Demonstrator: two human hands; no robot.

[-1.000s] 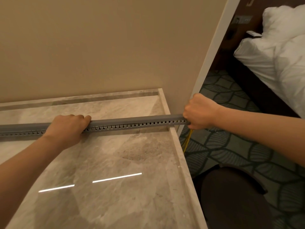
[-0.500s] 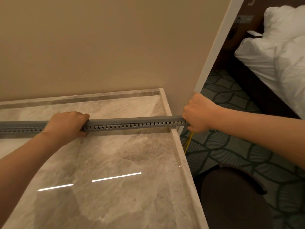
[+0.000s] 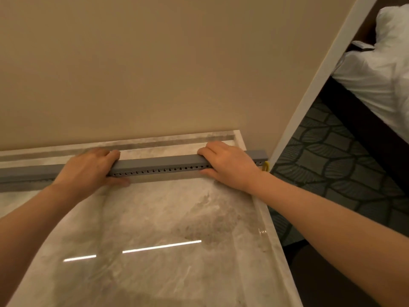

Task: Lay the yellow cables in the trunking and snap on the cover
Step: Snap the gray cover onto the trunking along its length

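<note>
Trunking (image 3: 159, 163) clasped from above by left hand (image 3: 88, 170) and right hand (image 3: 231, 166).

Matt plastic trunking (image 3: 159, 162), glossy marble table (image 3: 155, 218)

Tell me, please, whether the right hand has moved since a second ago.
Yes. The right hand has slid left along the trunking: it was past the table's right edge at the trunking's end, and now grips it over the tabletop.

A bedroom, hotel-like: at far right a bed with rumpled white bedding (image 3: 376, 69) stands on dark leaf-patterned carpet (image 3: 327, 165), beside a plain beige wall (image 3: 155, 74) and a polished grey marble counter (image 3: 166, 218).
</note>
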